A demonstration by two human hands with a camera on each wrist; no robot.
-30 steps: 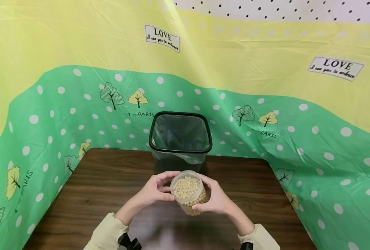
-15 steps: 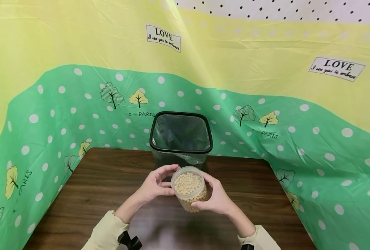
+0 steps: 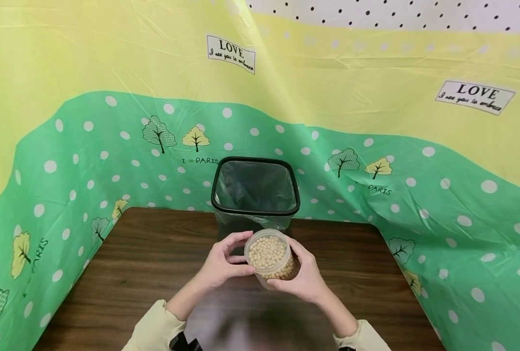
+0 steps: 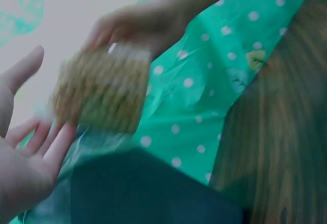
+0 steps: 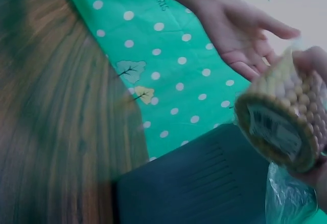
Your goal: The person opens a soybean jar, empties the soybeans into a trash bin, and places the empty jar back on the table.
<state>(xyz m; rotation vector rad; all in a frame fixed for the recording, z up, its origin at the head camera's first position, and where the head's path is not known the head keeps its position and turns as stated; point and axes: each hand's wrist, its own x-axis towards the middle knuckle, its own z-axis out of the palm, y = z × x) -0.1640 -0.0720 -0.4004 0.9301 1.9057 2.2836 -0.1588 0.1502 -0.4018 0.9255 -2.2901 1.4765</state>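
Note:
A clear plastic jar point(image 3: 272, 261) packed with pale round beans is held tilted in mid-air, in front of the bin. My right hand point(image 3: 305, 278) grips its side, with the thumb across the front and the fingers behind. On the other side, my left hand point(image 3: 224, 261) has its fingertips right at the jar's rim. The left wrist view shows this left hand point(image 4: 30, 157) with spread, fairly straight fingers beside the blurred jar point(image 4: 104, 89). In the right wrist view, the jar point(image 5: 283, 117) shows a label with a barcode on its base.
Behind the hands, a dark bin point(image 3: 255, 212) with a black rim and a clear plastic liner point(image 3: 251, 187) stands on the brown wooden table point(image 3: 154, 263). A green and yellow patterned cloth point(image 3: 110, 146) hangs around the back and sides.
Both hands have raised the jar slightly and shifted it a little to the right, closer to the bin in the head view. The bin has stayed in place.

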